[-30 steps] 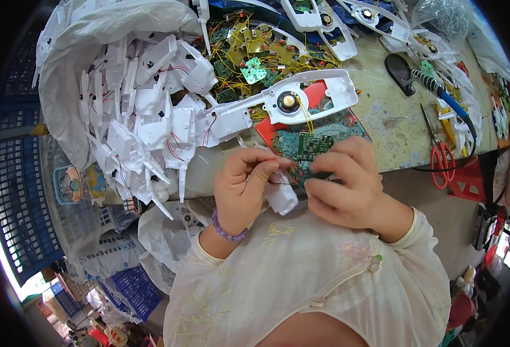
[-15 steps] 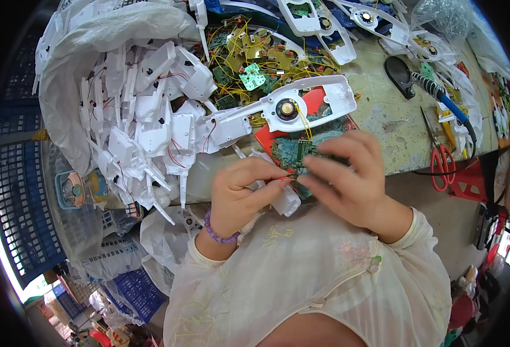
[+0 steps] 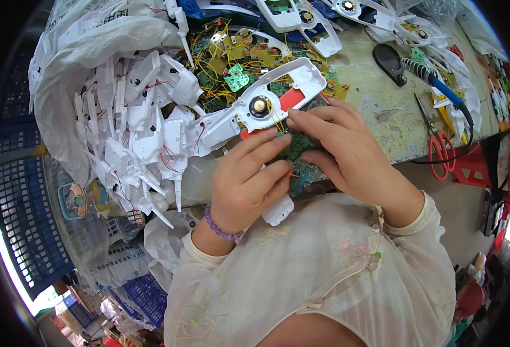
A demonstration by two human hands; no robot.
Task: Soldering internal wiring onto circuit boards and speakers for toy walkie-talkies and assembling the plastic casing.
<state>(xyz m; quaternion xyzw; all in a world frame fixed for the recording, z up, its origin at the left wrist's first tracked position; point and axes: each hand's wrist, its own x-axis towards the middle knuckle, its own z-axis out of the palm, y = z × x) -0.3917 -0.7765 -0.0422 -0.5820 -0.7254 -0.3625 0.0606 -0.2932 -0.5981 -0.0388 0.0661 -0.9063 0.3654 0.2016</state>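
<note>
A white plastic housing [image 3: 305,75] with a round speaker [image 3: 260,106] and yellow wires lies in front of me, slanting up to the right. Below it, a green circuit board [image 3: 295,148] sits between my hands. My left hand [image 3: 248,182], with a purple bead bracelet, is closed with its fingertips at the board and yellow wires; a short red wire sticks out by its fingers. Under that hand shows the end of a second white plastic part [image 3: 278,211]. My right hand [image 3: 347,147] has thumb and fingers apart, fingertips at the housing's lower edge and beside the board.
At left, a white sack [image 3: 64,110] holds many white plastic parts [image 3: 151,136]. Wired circuit boards [image 3: 237,52] are heaped behind the housing. At right are a blue-handled soldering iron [image 3: 447,92], its black stand [image 3: 389,63] and red-handled scissors [image 3: 440,153].
My left fingers have moved up from the red wires to the board and yellow wires. My right fingers have reached the housing's edge. The view has shifted slightly, and the housing appears more tilted.
</note>
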